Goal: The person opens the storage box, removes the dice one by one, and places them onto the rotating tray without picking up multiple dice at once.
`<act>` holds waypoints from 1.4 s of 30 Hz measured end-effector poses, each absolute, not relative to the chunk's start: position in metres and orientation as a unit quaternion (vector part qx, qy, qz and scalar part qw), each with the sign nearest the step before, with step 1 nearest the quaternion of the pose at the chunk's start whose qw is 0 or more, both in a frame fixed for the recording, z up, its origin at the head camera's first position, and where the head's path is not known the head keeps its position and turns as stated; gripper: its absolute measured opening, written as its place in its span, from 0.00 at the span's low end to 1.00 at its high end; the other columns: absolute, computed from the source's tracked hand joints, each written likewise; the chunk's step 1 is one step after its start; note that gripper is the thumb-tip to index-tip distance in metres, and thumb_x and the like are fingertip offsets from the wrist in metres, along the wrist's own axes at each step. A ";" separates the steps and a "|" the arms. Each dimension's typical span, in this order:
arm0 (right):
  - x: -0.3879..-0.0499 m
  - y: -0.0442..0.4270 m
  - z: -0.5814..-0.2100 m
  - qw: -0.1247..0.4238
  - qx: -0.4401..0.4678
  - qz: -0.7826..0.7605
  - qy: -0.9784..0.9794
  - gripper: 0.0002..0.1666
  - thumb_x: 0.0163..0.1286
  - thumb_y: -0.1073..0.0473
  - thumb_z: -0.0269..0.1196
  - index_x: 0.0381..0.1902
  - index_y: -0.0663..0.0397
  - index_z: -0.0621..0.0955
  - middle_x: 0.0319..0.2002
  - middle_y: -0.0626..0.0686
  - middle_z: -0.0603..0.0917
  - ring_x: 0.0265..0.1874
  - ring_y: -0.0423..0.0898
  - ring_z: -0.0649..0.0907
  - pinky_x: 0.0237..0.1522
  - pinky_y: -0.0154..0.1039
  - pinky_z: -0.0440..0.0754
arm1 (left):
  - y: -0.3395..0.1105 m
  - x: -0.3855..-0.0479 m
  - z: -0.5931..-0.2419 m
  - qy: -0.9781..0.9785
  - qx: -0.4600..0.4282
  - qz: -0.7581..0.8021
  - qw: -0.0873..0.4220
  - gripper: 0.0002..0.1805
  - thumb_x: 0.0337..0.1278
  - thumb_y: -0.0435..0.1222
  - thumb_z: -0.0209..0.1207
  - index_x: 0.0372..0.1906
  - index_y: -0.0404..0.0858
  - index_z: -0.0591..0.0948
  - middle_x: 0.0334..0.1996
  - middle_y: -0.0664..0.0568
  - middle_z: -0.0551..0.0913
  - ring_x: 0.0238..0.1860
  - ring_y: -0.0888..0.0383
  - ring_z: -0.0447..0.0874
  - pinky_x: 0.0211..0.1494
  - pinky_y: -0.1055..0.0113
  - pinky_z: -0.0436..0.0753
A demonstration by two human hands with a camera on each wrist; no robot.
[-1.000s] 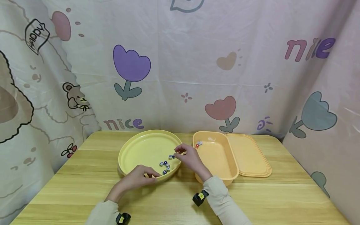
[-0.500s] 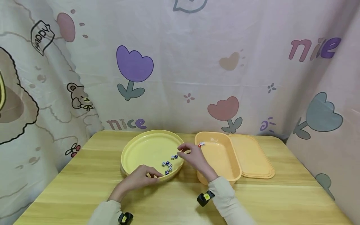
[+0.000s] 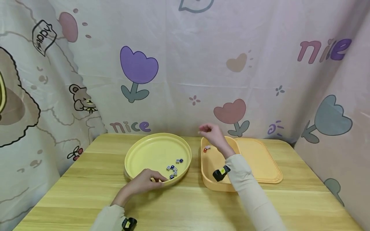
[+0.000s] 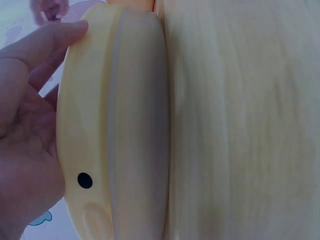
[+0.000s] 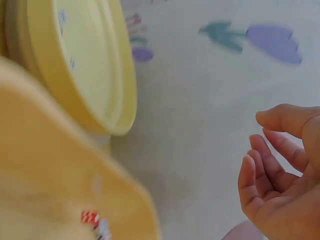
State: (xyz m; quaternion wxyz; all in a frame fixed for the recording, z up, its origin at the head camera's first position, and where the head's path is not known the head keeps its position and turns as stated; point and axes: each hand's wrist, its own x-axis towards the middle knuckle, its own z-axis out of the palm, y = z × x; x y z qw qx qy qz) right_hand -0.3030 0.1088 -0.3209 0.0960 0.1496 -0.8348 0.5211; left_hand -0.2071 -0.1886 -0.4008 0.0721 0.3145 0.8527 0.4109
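The left hand (image 3: 144, 184) holds the near rim of a round yellow tray (image 3: 153, 150), with fingers over its edge. In the left wrist view, that hand (image 4: 30, 110) lies against the tray's outer wall (image 4: 82, 125), which bears a black dot. Several white and dark blue dice (image 3: 175, 169) lie in the tray's right part. Above the back of an orange rectangular box (image 3: 215, 185), the right hand (image 3: 214, 134) is raised with loosely bent fingers. Nothing shows between its thumb and fingertips in the right wrist view (image 5: 285, 165). A red die (image 3: 205, 150) and white dice (image 3: 207, 147) sit in the box's back-left corner.
An orange lid (image 3: 260, 160) lies flat on the wooden table (image 3: 173, 208), right of the box. A printed curtain (image 3: 179, 80) hangs directly behind the table's back edge. Both wrists wear a small black device (image 3: 221, 173).
The right hand has risen from the tray's right rim, up and to the right over the box. The left hand keeps its hold on the tray. The dice look unmoved.
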 end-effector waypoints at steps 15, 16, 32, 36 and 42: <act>-0.338 0.143 -0.379 0.019 0.049 0.558 -0.828 0.13 0.65 0.71 0.60 0.46 0.74 0.80 0.42 0.63 0.82 0.41 0.51 0.80 0.44 0.44 0.79 | -0.186 -0.207 -0.400 0.851 0.313 0.413 0.079 0.10 0.58 0.36 0.64 0.42 0.35 0.88 0.37 0.55 0.86 0.34 0.65 0.77 0.40 0.68 0.76; -0.338 0.144 -0.382 0.012 0.046 0.562 -0.826 0.13 0.66 0.70 0.60 0.46 0.75 0.79 0.43 0.64 0.82 0.41 0.51 0.81 0.45 0.45 0.79 | -0.186 -0.207 -0.400 0.851 0.314 0.413 0.079 0.10 0.58 0.36 0.64 0.42 0.35 0.88 0.37 0.55 0.86 0.34 0.65 0.77 0.40 0.68 0.76; -0.348 0.147 -0.419 -0.021 0.001 0.564 -0.825 0.10 0.58 0.74 0.63 0.39 0.75 0.84 0.30 0.58 0.87 0.17 0.39 0.75 0.23 0.31 0.74 | -0.188 -0.206 -0.401 0.852 0.313 0.413 0.074 0.10 0.58 0.36 0.65 0.42 0.35 0.88 0.37 0.55 0.86 0.34 0.65 0.78 0.40 0.68 0.76; -0.347 0.144 -0.420 -0.023 0.007 0.552 -0.834 0.10 0.56 0.75 0.65 0.38 0.73 0.85 0.32 0.60 0.87 0.20 0.40 0.76 0.24 0.31 0.73 | -0.189 -0.206 -0.400 0.853 0.308 0.414 0.074 0.10 0.58 0.36 0.65 0.42 0.36 0.88 0.37 0.55 0.86 0.35 0.65 0.78 0.40 0.68 0.76; -0.347 0.140 -0.422 -0.011 0.012 0.499 -0.866 0.09 0.53 0.74 0.66 0.35 0.69 0.87 0.32 0.57 0.87 0.22 0.40 0.75 0.24 0.30 0.71 | -0.189 -0.206 -0.400 0.854 0.308 0.412 0.075 0.10 0.58 0.36 0.65 0.42 0.35 0.88 0.37 0.56 0.86 0.34 0.66 0.77 0.40 0.68 0.75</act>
